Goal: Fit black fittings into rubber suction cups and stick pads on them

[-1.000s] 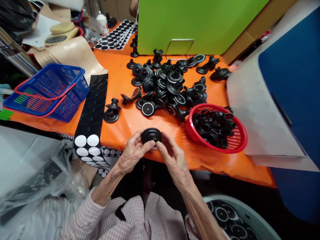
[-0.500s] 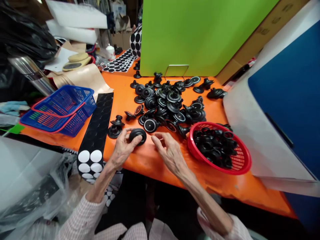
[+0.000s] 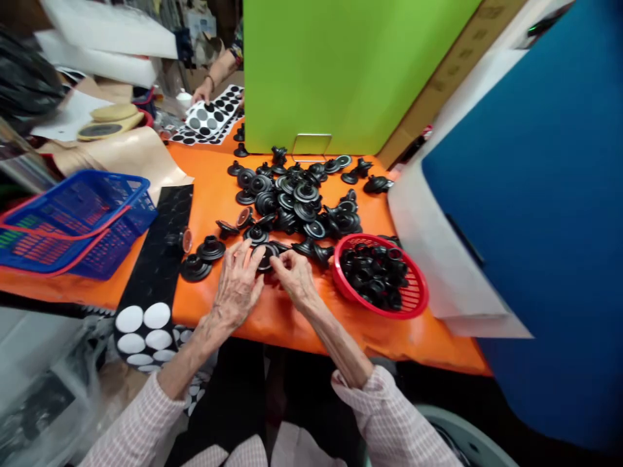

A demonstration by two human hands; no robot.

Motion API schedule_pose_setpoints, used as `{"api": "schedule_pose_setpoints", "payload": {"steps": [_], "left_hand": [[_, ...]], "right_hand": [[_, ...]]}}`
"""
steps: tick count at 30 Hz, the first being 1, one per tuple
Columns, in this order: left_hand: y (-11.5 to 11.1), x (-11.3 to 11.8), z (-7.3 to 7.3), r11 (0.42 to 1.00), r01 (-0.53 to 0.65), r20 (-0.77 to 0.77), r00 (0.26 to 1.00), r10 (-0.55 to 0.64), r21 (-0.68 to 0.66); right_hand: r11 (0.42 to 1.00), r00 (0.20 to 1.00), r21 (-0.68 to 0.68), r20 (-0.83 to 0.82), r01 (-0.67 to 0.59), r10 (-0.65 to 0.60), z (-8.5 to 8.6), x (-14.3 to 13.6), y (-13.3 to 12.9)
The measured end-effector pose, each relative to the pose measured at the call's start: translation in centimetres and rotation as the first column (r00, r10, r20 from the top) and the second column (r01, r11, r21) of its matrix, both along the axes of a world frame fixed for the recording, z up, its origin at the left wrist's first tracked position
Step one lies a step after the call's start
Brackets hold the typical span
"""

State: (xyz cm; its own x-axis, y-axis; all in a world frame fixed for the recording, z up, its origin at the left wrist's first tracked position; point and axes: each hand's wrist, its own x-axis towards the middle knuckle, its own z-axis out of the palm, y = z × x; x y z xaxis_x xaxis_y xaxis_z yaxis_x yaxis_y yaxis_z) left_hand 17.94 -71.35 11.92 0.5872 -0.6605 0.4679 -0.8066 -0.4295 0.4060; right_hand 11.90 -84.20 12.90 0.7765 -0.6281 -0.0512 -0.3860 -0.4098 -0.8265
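A black stepped round part with a pale ring on its face sits between my hands at the near edge of the pile. My left hand has its fingers stretched out, the tips at the part's left rim. With thumb and fingers pinched, my right hand grips its right edge. Several similar black round parts form a heap beyond. Two stepped parts rest left of my left hand. Another part with a reddish face lies on the black sticker strip.
A red basket of small black pieces stands at right, a blue basket at left. A green board rises behind the heap. Blue and white sheets border the right. Another person's hand holds a dotted sticker sheet.
The part in my left hand has left it, and a reddish-faced part now lies on the black strip. Both hands have come together at another part. A co-worker's hand has appeared.
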Motion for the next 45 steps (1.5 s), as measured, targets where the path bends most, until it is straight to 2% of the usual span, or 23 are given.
{"api": "schedule_pose_setpoints", "payload": {"steps": [3, 4, 6, 7, 8, 10, 11, 12, 13, 15, 17, 20, 22, 23, 25, 27, 30, 32, 35, 40, 45], "left_hand": [[-1.1, 0.0, -1.2, 0.99, 0.13, -0.148, 0.98, -0.135, -0.048], [-1.3, 0.1, -1.4, 0.988, 0.127, -0.223, 0.964, -0.145, -0.093], [-1.3, 0.4, -1.3, 0.979, 0.032, -0.427, 0.896, -0.118, -0.203], [-1.2, 0.4, -1.0, 0.966, -0.042, -0.553, 0.826, -0.11, -0.255], [-1.1, 0.4, -0.6, 0.947, -0.119, -0.682, 0.72, -0.125, -0.298], [-0.7, 0.0, 0.3, 0.896, -0.255, -0.87, 0.437, -0.228, -0.363], [-0.6, -0.3, 0.7, 0.869, -0.307, -0.906, 0.299, -0.299, -0.388], [-0.5, -0.6, 1.1, 0.845, -0.349, -0.913, 0.187, -0.362, -0.406], [-0.4, -1.0, 1.3, 0.825, -0.386, -0.908, 0.107, -0.405, -0.414], [-0.3, -1.6, 1.5, 0.804, -0.435, -0.899, 0.028, -0.437, -0.404], [0.0, -2.2, 1.5, 0.801, -0.466, -0.904, -0.006, -0.428, -0.376], [0.3, -2.8, 1.3, 0.809, -0.482, -0.916, -0.034, -0.4, -0.336], [0.5, -3.1, 1.2, 0.813, -0.477, -0.918, -0.029, -0.395, -0.335], [0.5, -3.3, 1.2, 0.812, -0.474, -0.917, -0.022, -0.398, -0.341], [0.6, -3.4, 1.1, 0.805, -0.476, -0.914, -0.01, -0.406, -0.352], [0.8, -3.5, 1.0, 0.798, -0.488, -0.913, -0.005, -0.407, -0.353], [1.3, -3.6, 0.8, 0.803, -0.486, -0.917, -0.01, -0.399, -0.345], [1.5, -3.6, 0.7, 0.805, -0.485, -0.919, -0.008, -0.394, -0.34], [1.5, -4.0, 0.8, 0.809, -0.48, -0.925, 0.015, -0.38, -0.34], [1.0, -4.9, 0.9, 0.845, -0.41, -0.935, 0.06, -0.35, -0.343], [1.0, -5.4, 0.7, 0.852, -0.371, -0.928, 0.099, -0.36, -0.37]], "right_hand": [[0.998, 0.998, 0.024, 0.007, -0.061, 0.061, 2.0, -2.1, 0.3], [0.996, 0.996, -0.008, 0.026, -0.085, 0.085, 2.8, -3.1, 0.0], [0.978, 0.993, -0.19, 0.056, -0.091, 0.104, 4.4, -5.3, -1.4], [0.938, 0.996, -0.341, 0.052, -0.056, 0.078, 4.9, -6.5, -2.5], [0.87, 0.999, -0.494, 0.03, -0.002, 0.02, 5.0, -7.7, -3.8], [0.714, 0.987, -0.696, -0.046, 0.077, -0.152, 4.4, -9.6, -6.8], [0.681, 0.978, -0.731, -0.103, 0.05, -0.183, 3.7, -10.1, -8.2], [0.676, 0.971, -0.736, -0.144, 0.023, -0.191, 2.8, -10.5, -9.5], [0.679, 0.969, -0.734, -0.162, 0.007, -0.185, 2.0, -10.7, -10.5], [0.696, 0.972, -0.717, -0.176, -0.019, -0.155, 1.1, -10.8, -11.7], [0.704, 0.978, -0.71, -0.159, -0.02, -0.134, 1.5, -10.9, -11.8], [0.729, 0.994, -0.683, -0.04, 0.051, -0.106, 3.7, -10.9, -9.9], [0.796, 0.997, -0.602, 0.07, 0.068, -0.032, 4.9, -10.6, -7.4], [0.841, 0.994, -0.54, 0.105, 0.034, 0.027, 4.9, -10.3, -5.9], [0.898, 0.981, -0.43, 0.119, -0.09, 0.155, 3.8, -9.6, -3.0], [0.906, 0.973, -0.395, 0.101, -0.15, 0.205, 1.5, -8.9, -1.0], [0.898, 0.974, -0.403, 0.06, -0.176, 0.218, -1.6, -8.8, 0.1], [0.891, 0.966, -0.396, 0.032, -0.222, 0.255, -2.3, -9.1, 0.0], [0.89, 0.956, -0.37, 0.008, -0.269, 0.292, -1.6, -9.5, 0.0], [0.944, 0.961, -0.294, 0.18, -0.152, 0.211, 0.6, -9.2, 1.7], [0.949, 0.948, -0.299, 0.262, -0.101, 0.183, 0.9, -8.7, 3.1]]}}
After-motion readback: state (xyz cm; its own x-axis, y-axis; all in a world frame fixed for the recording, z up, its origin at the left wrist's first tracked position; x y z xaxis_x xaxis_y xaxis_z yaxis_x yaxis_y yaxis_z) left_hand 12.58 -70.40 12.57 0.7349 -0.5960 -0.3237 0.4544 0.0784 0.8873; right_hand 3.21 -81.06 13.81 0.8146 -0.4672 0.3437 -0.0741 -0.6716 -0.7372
